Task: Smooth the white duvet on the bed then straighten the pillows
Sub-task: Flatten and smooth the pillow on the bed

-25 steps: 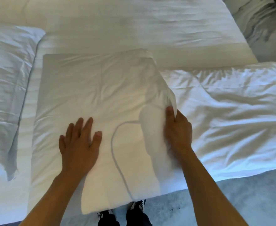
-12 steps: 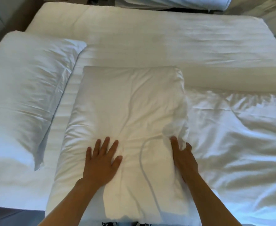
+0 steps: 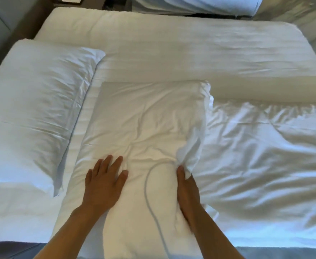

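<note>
A white pillow [image 3: 146,124] lies lengthwise in front of me on the bed. My left hand [image 3: 104,182] rests flat on its near half, fingers spread. My right hand [image 3: 188,189] lies along the pillow's right edge, thumb on top, pinching the loose flap of the pillowcase [image 3: 192,152]. A second white pillow [image 3: 34,105] lies to the left, close beside the first. The crumpled white duvet [image 3: 265,156] covers the right part of the bed, its folded top edge next to the pillow.
The bare white sheet of the mattress [image 3: 172,47] stretches beyond the pillows. Another bed's white bedding [image 3: 190,4] shows at the top. A dark headboard or side unit [image 3: 28,21] stands at the far left corner. Grey floor [image 3: 284,253] runs along the bottom.
My view has tilted up and left, so the left pillow and far mattress edge show more. Both hands stay on the near pillow; the right hand keeps its hold on the flap.
</note>
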